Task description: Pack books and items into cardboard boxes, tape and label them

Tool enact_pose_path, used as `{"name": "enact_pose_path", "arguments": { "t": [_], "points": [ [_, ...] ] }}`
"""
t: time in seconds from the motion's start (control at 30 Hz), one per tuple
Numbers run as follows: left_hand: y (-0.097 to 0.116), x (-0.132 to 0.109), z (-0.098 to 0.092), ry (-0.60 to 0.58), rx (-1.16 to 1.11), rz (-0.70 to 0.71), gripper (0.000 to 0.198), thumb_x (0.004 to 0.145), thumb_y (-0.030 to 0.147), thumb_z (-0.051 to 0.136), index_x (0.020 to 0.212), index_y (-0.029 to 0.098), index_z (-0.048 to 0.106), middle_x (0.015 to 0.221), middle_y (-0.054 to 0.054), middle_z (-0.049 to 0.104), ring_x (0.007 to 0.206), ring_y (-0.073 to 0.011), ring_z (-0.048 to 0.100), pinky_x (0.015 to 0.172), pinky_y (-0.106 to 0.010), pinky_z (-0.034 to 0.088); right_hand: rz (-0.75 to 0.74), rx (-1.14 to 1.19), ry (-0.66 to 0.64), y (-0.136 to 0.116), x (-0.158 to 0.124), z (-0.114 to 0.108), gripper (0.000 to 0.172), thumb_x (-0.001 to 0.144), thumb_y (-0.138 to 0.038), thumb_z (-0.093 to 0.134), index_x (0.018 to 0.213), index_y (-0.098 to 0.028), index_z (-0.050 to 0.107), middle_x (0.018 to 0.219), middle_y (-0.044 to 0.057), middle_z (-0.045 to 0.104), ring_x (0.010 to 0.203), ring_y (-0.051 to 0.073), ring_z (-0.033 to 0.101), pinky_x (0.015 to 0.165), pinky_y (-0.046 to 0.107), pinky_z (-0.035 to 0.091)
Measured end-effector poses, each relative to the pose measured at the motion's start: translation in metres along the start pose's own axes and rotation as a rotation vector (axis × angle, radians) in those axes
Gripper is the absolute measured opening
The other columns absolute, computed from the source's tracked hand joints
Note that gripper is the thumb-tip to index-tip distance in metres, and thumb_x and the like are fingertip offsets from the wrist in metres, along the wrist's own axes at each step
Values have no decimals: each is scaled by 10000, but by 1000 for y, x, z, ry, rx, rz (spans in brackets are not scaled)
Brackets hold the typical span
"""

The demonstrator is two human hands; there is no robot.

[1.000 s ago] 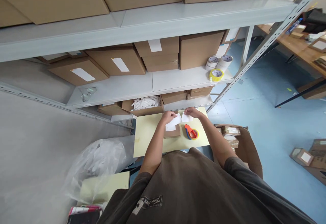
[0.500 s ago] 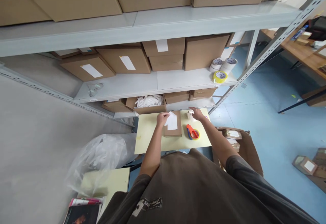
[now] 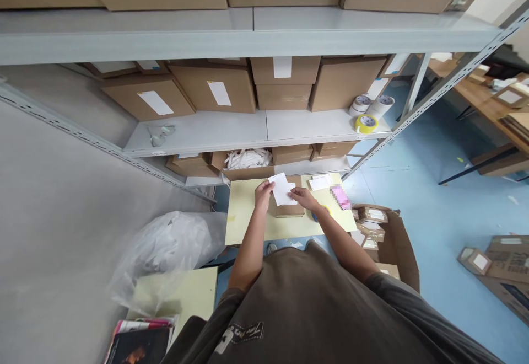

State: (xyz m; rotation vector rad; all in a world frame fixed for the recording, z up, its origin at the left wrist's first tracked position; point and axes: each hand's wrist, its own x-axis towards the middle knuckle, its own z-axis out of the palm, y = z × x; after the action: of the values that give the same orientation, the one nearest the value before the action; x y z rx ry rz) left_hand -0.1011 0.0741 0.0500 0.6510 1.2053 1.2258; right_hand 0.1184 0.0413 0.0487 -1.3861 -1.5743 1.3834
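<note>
Over a small cream table (image 3: 243, 209), my left hand (image 3: 263, 193) pinches the left edge of a white paper (image 3: 281, 188). My right hand (image 3: 303, 197) is closed on the lower right part of the white paper. Beneath both lies a brown cardboard box (image 3: 290, 210), partly covered by the paper and my hands. White cards (image 3: 320, 182) rest at the table's back right, beside a pink item (image 3: 341, 197). A tape dispenser (image 3: 315, 217) is mostly hidden under my right forearm.
A metal shelf (image 3: 231, 132) with boxes and tape rolls (image 3: 366, 123) stands behind the table. An open carton (image 3: 399, 248) of small boxes is on the right. A plastic bag (image 3: 177, 248) bulges at the left.
My right hand has moved left from the white cards and closed on the white paper. My left hand still holds the paper. The view has shifted slightly.
</note>
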Motion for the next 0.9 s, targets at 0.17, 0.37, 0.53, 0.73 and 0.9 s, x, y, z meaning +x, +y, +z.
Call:
{"name": "enact_pose_path", "arguments": {
  "t": [0.17,0.37,0.53,0.73,0.9],
  "points": [
    [-6,-11,-27,-248,70,-142,714,526,578,1037,1037,126,827,999,-153,825,911,-273,753,808,-351,577,59,133,77,-8,1,37,479,840,-732,697,798,-263,607,790,19,692,814,229,676,765,354,554],
    [-5,-21,-46,-192,141,-105,585,578,535,1007,970,126,861,993,-140,836,859,-252,735,739,-315,540,100,220,85,-22,-12,43,440,823,-670,768,943,-253,694,960,61,783,887,235,738,826,370,576],
    [12,-32,-36,-196,143,-33,539,635,513,978,1002,133,870,1066,-138,838,936,-274,744,797,-327,546,93,288,102,-34,-34,35,401,857,-622,759,971,-239,731,995,70,807,881,215,758,845,356,573],
    [18,-51,-14,-212,95,-42,619,567,535,1017,1008,130,861,1086,-143,836,1017,-315,753,916,-394,562,34,331,138,-41,-49,26,400,859,-637,755,918,-243,725,952,60,804,836,206,740,839,357,579],
    [12,-62,0,-224,14,-69,648,528,528,1045,998,126,853,1055,-147,837,1017,-329,758,966,-458,562,15,426,137,-40,-61,13,354,842,-575,803,932,-238,741,899,38,800,774,182,723,803,337,569]
  ]
}}
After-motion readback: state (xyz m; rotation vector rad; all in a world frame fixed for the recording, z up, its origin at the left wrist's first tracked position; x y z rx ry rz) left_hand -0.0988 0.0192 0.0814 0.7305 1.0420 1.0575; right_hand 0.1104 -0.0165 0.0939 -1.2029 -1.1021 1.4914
